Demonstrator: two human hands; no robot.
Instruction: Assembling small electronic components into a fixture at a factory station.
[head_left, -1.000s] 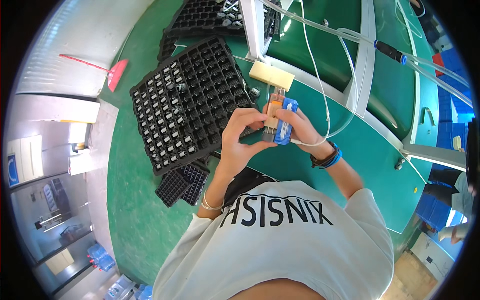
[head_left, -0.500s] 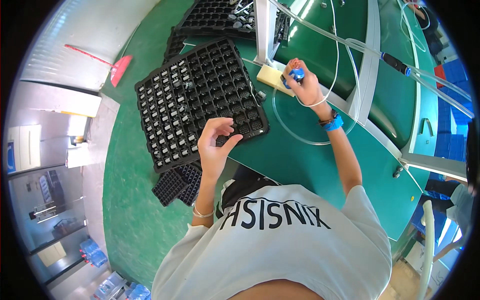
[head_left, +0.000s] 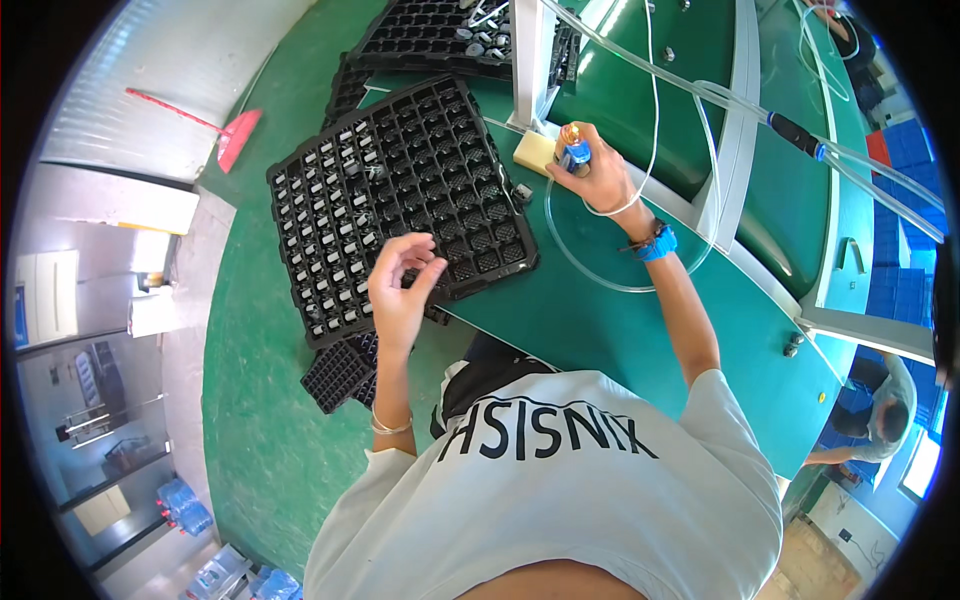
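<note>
My left hand (head_left: 399, 290) is over the near edge of a large black compartment tray (head_left: 470, 262). Its fingers are curled, with a gap between thumb and forefinger and nothing visible in it. Small white-topped cylindrical parts (head_left: 318, 187) fill rows on the tray's left side, while many pockets on its right look bare. Beside a pale yellow block (head_left: 534, 150), my right hand (head_left: 603, 180) is closed around a small blue cylindrical tool (head_left: 577, 152) with a brass-coloured tip; the palm hides its lower part. A clear hose (head_left: 575, 265) loops on the green table below that hand.
A small metal part (head_left: 523, 193) lies at the tray's right edge. More black trays (head_left: 430, 45) stand behind, and smaller ones (head_left: 335, 378) below. A white post (head_left: 530, 70) and hanging tubes (head_left: 700, 88) stand near my right hand. Another person (head_left: 888, 405) is at far right.
My left hand has moved left over the tray, its thumb and forefinger closer together. The right hand has shifted slightly left and turned with the blue tool. Another person shows more at right.
</note>
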